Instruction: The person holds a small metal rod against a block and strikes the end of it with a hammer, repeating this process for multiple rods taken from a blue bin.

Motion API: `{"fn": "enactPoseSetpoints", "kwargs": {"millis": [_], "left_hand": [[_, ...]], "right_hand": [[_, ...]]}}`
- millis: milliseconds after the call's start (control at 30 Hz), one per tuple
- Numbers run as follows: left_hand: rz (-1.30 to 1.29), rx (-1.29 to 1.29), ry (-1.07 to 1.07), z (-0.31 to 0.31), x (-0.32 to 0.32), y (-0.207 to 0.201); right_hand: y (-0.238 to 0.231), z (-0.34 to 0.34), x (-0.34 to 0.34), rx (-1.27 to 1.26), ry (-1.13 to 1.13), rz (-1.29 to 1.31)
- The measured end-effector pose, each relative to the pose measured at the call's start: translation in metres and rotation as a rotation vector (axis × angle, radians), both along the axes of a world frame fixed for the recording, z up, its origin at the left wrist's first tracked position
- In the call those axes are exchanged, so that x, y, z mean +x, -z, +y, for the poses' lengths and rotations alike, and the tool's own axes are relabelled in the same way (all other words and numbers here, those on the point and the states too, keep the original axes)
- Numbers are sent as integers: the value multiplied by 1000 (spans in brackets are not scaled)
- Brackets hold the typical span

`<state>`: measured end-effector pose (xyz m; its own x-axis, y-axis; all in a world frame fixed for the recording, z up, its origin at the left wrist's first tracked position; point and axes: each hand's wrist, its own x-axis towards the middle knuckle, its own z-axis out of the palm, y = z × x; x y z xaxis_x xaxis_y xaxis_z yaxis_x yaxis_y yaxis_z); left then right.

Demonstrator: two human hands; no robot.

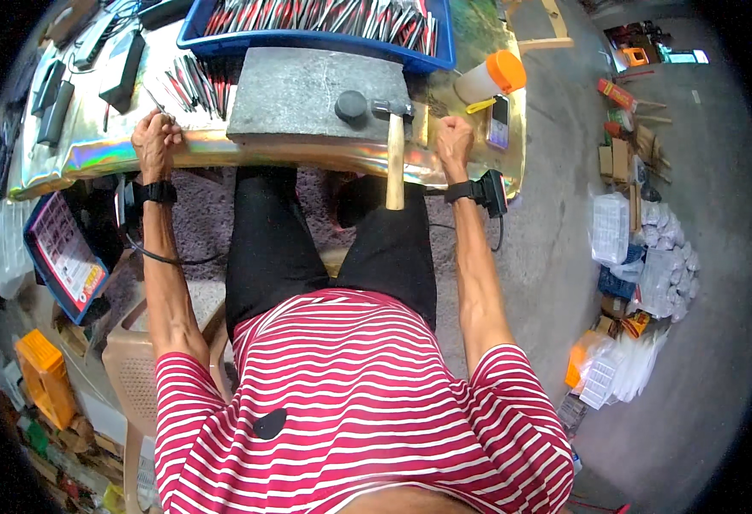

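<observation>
My left hand [155, 139] is closed at the table's front edge, with a slim metal rod [154, 98] sticking up from its fingers. Just beyond lies a loose bundle of thin red, black and silver tools [198, 86]. My right hand [454, 140] rests in a fist near the front edge, and whatever it may hold is hidden. Between the hands sits a grey stone block [299, 94]. A round black piece [351, 105] and a hammer [395, 154] lie on it, the hammer's wooden handle jutting past the edge toward me.
A blue tray [316, 39] full of similar thin tools stands behind the block. To the right are an orange-lidded bottle [489, 75] and a phone [498, 122]. Black boxes [122, 70] with cables stand at left. Bagged goods [663, 265] lie on the floor beside a plastic chair [140, 364].
</observation>
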<state>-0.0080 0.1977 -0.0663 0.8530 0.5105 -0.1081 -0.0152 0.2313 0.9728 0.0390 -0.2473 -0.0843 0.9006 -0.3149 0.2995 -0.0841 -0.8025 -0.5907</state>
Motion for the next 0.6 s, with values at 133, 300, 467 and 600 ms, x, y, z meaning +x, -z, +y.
{"fn": "enactPoseSetpoints", "kwargs": {"millis": [133,300,467,600], "left_hand": [[-63,-106,3,-8,-16,-7],[-92,-174,51,-11,-31,-15],[-112,-207,68,-30,-39,-31],[-175,-204,195,-47,-45,-41]], "right_hand": [[11,-8,10,-41,-1,121],[-2,2,10,-278,-106,159],[-17,0,17,-405,-200,235],[-30,-4,14,-340,-330,421]]}}
